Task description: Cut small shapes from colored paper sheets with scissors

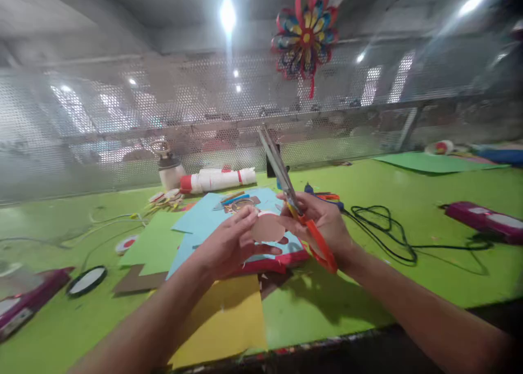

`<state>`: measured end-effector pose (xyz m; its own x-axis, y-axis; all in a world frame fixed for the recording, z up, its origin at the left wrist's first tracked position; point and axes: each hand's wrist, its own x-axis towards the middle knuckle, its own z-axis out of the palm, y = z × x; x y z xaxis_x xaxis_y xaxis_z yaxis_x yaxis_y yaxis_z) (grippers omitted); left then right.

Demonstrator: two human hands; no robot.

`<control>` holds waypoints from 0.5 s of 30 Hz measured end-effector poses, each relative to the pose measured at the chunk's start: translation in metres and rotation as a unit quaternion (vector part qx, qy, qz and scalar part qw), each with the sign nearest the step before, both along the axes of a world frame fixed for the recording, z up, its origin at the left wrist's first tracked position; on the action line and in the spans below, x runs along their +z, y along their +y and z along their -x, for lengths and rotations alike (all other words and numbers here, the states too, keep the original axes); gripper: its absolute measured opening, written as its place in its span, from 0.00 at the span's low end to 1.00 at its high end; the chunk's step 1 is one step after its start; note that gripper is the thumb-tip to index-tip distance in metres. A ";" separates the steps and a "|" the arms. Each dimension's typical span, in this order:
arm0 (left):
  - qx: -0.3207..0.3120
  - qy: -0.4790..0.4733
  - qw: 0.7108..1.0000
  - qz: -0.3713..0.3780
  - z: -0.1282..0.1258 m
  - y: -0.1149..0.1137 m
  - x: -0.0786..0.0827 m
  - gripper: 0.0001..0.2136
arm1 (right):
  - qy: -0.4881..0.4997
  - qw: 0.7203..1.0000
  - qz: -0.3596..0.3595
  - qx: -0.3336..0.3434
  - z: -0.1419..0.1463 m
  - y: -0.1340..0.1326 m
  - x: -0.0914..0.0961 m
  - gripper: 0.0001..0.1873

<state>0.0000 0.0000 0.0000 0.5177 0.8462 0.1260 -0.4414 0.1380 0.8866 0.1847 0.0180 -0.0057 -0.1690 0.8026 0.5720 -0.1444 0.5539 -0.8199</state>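
Pinching a rounded brown piece (268, 230) over the blue sheets (200, 221), the left hand (229, 235) sits beside the right hand (324, 221), which holds upward-pointing orange-handled scissors (291, 197) — a loose grip there could drop the blades (278, 164) and crease or nick the piece.

Perforated screen (183, 99), green table (351, 183), bright light (227, 16)
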 end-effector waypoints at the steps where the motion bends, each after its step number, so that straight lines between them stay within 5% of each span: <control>1: 0.003 -0.002 1.000 -0.012 0.001 0.001 0.001 0.11 | -0.002 1.000 -0.006 -0.015 -0.001 0.000 0.002 0.22; 6: 0.063 -0.021 0.997 -0.051 0.015 0.009 0.004 0.16 | -0.071 0.997 0.017 -0.039 -0.009 -0.008 0.011 0.19; 15: 0.202 -0.110 0.973 0.015 0.047 0.032 0.007 0.13 | -0.235 0.948 0.155 0.147 -0.009 -0.024 0.001 0.27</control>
<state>-0.0474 0.0324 0.0066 0.1064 0.9800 0.1681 -0.6434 -0.0610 0.7631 0.1938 -0.0055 -0.0045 -0.5902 0.7979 0.1227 0.1661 0.2688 -0.9488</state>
